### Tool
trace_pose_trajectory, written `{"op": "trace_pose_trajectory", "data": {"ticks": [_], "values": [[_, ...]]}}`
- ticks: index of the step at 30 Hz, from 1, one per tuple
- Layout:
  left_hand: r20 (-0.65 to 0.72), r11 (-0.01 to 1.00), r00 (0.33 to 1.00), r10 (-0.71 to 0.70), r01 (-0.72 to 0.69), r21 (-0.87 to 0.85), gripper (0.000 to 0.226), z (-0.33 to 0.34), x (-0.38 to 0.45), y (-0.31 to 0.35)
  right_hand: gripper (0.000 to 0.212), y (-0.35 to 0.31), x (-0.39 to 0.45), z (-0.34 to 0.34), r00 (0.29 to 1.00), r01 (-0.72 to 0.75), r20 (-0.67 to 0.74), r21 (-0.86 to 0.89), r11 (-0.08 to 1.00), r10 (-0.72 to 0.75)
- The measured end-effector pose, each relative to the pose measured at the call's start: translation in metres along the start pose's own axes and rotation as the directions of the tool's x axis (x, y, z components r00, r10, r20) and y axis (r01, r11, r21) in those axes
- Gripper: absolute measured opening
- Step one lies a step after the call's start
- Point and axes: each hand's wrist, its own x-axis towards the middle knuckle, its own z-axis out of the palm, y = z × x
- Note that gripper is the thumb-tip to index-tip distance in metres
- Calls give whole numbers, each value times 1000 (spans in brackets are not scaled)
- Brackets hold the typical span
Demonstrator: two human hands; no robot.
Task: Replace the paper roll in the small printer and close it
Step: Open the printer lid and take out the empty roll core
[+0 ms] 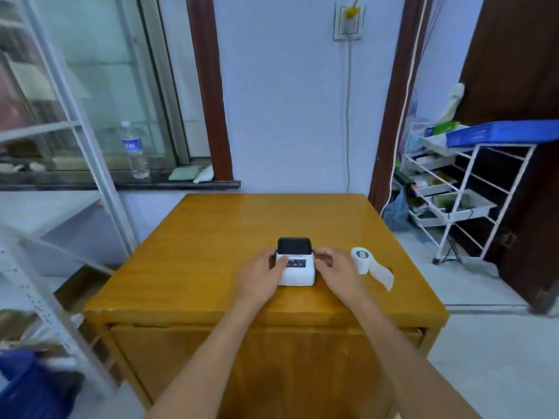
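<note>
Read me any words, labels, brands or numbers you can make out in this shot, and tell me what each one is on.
None can be read.
Printer: dark marks on its front panel, too small.
Paper roll: round grey label on its end, blurred.
Bottle: blue label with white print, too blurred.
Blue box: faint pale print along its side, unreadable.

A lived-in home room is suggested by a wooden cabinet (pixel 257 225), a water bottle (pixel 135 149) on the far-left windowsill, and a cluttered white rack (pixel 453 189) at right.
</note>
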Motion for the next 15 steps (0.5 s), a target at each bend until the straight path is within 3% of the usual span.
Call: {"op": "trace_pose_trajectory", "data": {"ticks": [7, 15], "values": [[-42, 995, 999, 15, -19, -100, 47, 9, 15, -14, 36, 1, 1, -6, 996, 49, 77, 43, 998, -53], [-32, 970, 999, 14, -22, -242, 45, 9, 18, -20, 39, 11, 16, -4, 996, -8, 85, 12, 1000, 7]]}}
